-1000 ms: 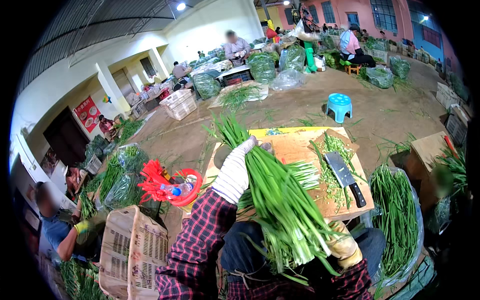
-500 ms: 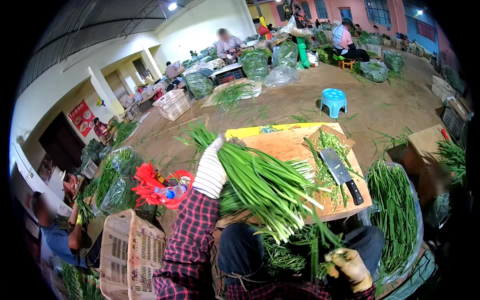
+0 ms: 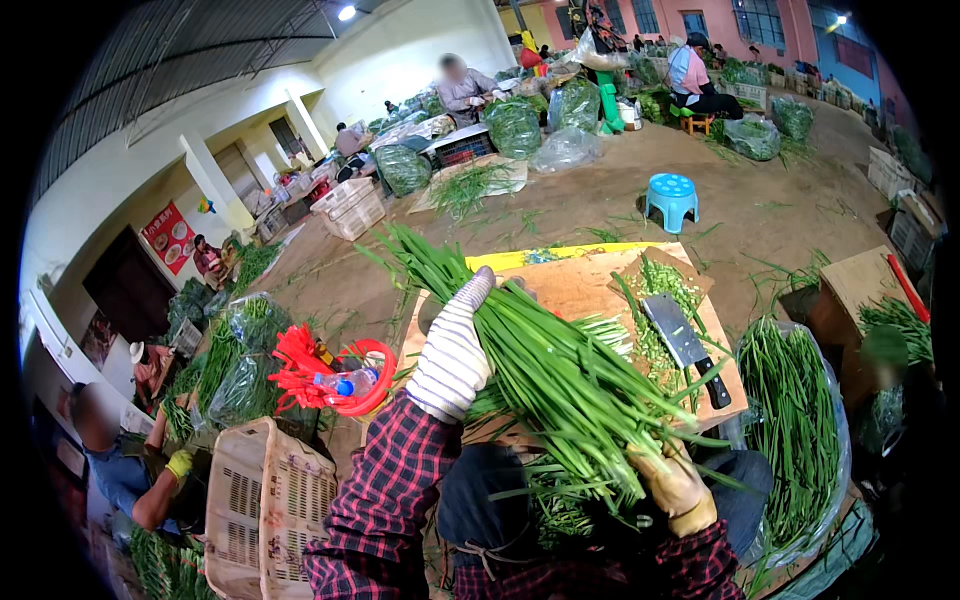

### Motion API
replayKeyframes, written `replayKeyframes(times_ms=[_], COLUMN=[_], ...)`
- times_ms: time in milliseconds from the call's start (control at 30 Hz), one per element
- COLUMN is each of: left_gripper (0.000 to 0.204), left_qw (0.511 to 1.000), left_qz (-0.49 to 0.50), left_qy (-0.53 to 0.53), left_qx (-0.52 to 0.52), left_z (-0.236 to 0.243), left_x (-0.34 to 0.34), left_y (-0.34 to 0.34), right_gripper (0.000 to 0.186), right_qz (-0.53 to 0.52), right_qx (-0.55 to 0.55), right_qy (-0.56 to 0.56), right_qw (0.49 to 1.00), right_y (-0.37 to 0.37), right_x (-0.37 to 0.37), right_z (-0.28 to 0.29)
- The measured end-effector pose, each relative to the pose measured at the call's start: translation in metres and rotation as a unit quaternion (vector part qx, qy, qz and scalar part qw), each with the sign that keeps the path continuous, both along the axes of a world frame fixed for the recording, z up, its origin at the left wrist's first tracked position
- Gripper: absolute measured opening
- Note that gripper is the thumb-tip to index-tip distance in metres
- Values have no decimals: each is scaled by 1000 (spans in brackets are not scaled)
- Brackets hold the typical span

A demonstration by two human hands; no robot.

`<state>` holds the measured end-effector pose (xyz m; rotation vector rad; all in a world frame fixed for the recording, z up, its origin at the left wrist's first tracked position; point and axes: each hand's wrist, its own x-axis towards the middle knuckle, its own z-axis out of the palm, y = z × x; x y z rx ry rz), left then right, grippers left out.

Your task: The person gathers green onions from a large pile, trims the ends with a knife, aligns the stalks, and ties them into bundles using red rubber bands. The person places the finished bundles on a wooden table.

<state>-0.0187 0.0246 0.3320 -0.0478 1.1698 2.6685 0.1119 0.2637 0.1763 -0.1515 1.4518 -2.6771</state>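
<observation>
My left hand (image 3: 455, 350), in a white striped glove, is closed round a thick bunch of garlic chives (image 3: 570, 375). The bunch is held slantwise above a wooden board (image 3: 550, 285), leaf tips to the far left and pale stem ends toward my right. At those stem ends my right hand (image 3: 675, 490), in a yellowish glove, has its fingers curled on the stalks. A black-handled cleaver (image 3: 672, 330) lies on the board's right side, beside pale chopped stem ends (image 3: 660, 290). More cut greens (image 3: 570, 515) lie below the bunch, between my knees.
Right of the board stands a plastic-lined heap of chives (image 3: 790, 430). To the left are red plastic ties (image 3: 295, 370), a small bottle (image 3: 350, 382) and a plastic crate (image 3: 265, 510). A blue stool (image 3: 671, 200) stands beyond the board. A co-worker (image 3: 125, 465) sits at far left.
My right hand has come up from low by my knee to the stem ends. The bunch and my left hand have shifted slightly right.
</observation>
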Motion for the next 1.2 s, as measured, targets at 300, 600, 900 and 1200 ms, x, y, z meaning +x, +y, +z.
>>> replayKeyframes(times_ms=[300,600,900,1200], left_gripper=[23,21,40,38], left_qw=[1000,998,998,999], left_qz=[3,-40,-19,-13], left_qy=[23,-22,-56,-43], left_qx=[9,52,37,22], left_z=[-7,-23,-32,-32], left_x=[1,-14,-8,-13], left_y=[11,-3,15,16], right_gripper=[31,27,29,27], right_qz=[-71,-80,-178,-143], right_qx=[168,-111,204,224], right_qy=[48,-38,-35,22], right_qw=[982,990,962,964], right_y=[3,-11,-4,-6], right_x=[11,3,17,37], right_z=[-26,-21,1,32])
